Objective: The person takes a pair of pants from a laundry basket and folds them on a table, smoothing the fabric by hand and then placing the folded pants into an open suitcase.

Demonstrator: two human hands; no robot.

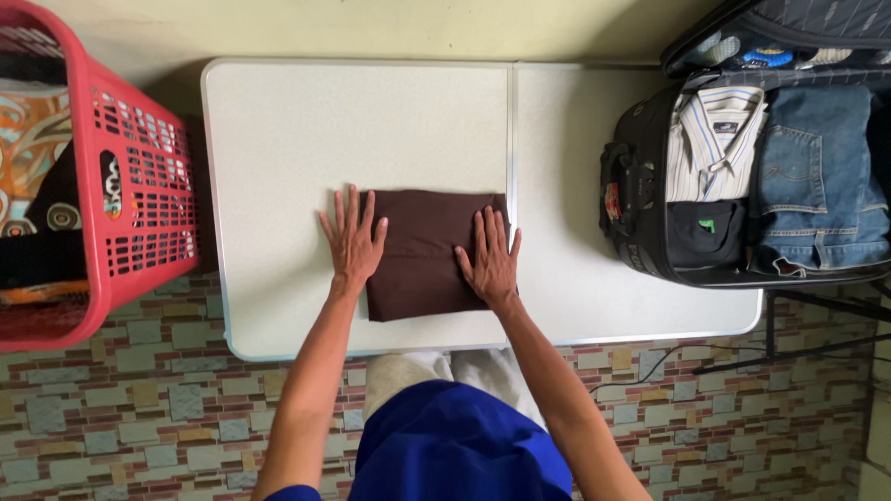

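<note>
A dark brown folded garment (425, 250) lies flat in a neat rectangle on the white folding table (278, 139). My left hand (354, 239) rests palm down on the garment's left edge, fingers spread, partly on the tabletop. My right hand (490, 257) presses flat on the garment's right side, fingers together and pointing away from me. Neither hand grips anything.
A red plastic laundry basket (139, 186) with patterned cloth stands left of the table. An open black suitcase (640, 213) at the right holds a striped shirt (715, 139), blue jeans (821, 167) and a dark folded item. The floor below is tiled.
</note>
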